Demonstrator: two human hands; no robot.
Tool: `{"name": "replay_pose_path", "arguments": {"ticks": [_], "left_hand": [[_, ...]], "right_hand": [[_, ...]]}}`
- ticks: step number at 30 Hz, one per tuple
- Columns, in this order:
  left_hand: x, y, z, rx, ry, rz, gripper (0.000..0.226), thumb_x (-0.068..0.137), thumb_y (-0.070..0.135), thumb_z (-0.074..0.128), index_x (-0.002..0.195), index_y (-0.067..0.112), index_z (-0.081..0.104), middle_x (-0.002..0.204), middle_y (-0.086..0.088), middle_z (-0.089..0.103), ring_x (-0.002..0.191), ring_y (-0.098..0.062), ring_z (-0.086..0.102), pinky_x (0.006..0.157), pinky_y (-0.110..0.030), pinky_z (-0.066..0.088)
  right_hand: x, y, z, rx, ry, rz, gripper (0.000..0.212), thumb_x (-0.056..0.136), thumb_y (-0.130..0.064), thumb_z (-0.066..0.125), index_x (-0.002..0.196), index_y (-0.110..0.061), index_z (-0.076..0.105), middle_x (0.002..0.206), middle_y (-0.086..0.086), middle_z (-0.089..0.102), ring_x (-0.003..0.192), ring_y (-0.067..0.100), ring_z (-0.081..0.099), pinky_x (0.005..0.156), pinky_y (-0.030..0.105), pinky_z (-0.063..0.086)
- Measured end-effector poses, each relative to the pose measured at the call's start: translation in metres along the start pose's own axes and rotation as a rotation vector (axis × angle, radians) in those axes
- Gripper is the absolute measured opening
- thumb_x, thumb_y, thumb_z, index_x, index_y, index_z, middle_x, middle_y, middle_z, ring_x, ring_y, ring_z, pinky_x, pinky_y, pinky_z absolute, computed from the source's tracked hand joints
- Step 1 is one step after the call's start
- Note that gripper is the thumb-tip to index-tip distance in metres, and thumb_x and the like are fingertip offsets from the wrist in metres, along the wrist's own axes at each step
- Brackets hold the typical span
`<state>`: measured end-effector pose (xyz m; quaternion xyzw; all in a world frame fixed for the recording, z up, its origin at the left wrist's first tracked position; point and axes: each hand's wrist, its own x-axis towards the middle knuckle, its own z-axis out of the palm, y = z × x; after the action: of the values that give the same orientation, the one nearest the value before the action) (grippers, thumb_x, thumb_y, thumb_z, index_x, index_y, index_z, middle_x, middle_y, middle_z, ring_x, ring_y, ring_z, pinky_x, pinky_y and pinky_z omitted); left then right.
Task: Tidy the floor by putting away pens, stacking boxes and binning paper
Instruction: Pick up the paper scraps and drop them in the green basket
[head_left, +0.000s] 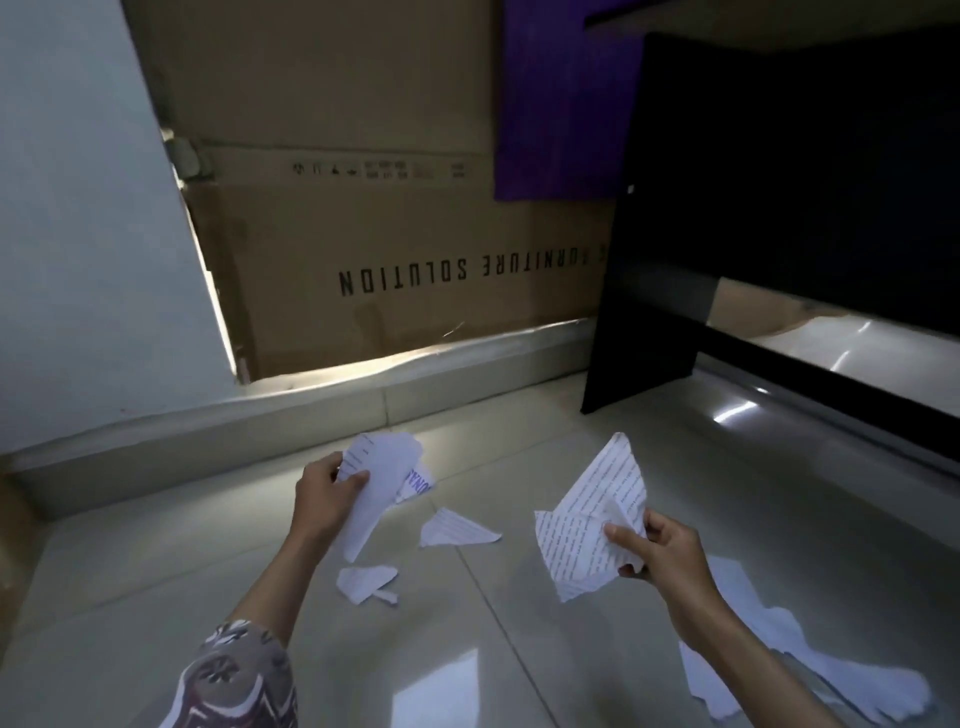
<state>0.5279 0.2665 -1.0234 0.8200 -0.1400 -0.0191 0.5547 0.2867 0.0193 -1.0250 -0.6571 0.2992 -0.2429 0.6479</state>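
hands (324, 491) (657, 548) each grip torn paper (382, 480) (587, 530) above the floor (467, 649)

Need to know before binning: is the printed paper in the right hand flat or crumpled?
Crumpled: the white printed paper gripped by the right hand is creased and bent in several directions.

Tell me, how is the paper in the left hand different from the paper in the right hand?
The paper in the left hand looks mostly plain white with little print showing; the paper in the right hand is covered in printed lines. The left hand's paper hangs down in a long strip, while the right hand's paper is crumpled and sticks up to a point. The left hand grips its paper near the top; the right hand pinches its paper low down. Both are torn white paper, held above the floor.
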Motion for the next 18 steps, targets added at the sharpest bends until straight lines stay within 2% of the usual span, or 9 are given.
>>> {"name": "replay_pose_path", "arguments": {"ticks": [5,9,11,15,18], "left_hand": [[-0.014,0.072,0.038,-0.166,-0.152,0.029,0.012,0.084,0.002,0.063,0.095,0.003,0.068,0.094,-0.012,0.067,0.084,-0.022,0.059,0.076,-0.034,0.045],[-0.032,0.129,0.075,-0.22,-0.296,0.106,0.005,0.083,0.005,0.066,0.088,0.005,0.068,0.09,-0.013,0.068,0.08,-0.023,0.062,0.076,-0.036,0.047],[-0.047,0.159,0.097,-0.22,-0.376,0.175,0.004,0.084,0.005,0.065,0.085,0.002,0.068,0.085,-0.013,0.067,0.075,-0.021,0.059,0.072,-0.034,0.046],[-0.085,0.213,0.14,-0.214,-0.509,0.289,0.016,0.087,0.008,0.061,0.073,0.0,0.064,0.069,-0.007,0.06,0.062,-0.014,0.051,0.056,-0.025,0.038],[-0.123,0.248,0.175,-0.203,-0.681,0.324,0.019,0.089,0.007,0.06,0.071,-0.001,0.063,0.066,-0.005,0.057,0.061,-0.013,0.049,0.054,-0.023,0.036]], "right_hand": [[-0.015,-0.044,-0.056,0.011,0.124,-0.077,0.011,0.083,-0.008,0.066,0.088,-0.018,0.065,0.086,0.004,0.072,0.078,0.02,0.069,0.059,0.027,0.054],[-0.036,-0.077,-0.109,-0.042,0.228,-0.129,0.006,0.081,-0.01,0.068,0.086,-0.014,0.068,0.076,-0.001,0.073,0.065,0.01,0.068,0.052,0.022,0.051],[-0.051,-0.093,-0.138,-0.055,0.3,-0.151,0.006,0.081,-0.009,0.068,0.083,-0.015,0.067,0.074,-0.003,0.071,0.065,0.01,0.065,0.054,0.023,0.05],[-0.087,-0.118,-0.186,-0.098,0.403,-0.186,0.005,0.084,-0.011,0.066,0.088,-0.014,0.066,0.079,-0.001,0.07,0.069,0.012,0.064,0.053,0.02,0.047],[-0.121,-0.134,-0.221,-0.154,0.465,-0.2,0.005,0.086,-0.014,0.064,0.09,-0.013,0.065,0.084,0.002,0.07,0.073,0.013,0.065,0.053,0.019,0.048]]}}
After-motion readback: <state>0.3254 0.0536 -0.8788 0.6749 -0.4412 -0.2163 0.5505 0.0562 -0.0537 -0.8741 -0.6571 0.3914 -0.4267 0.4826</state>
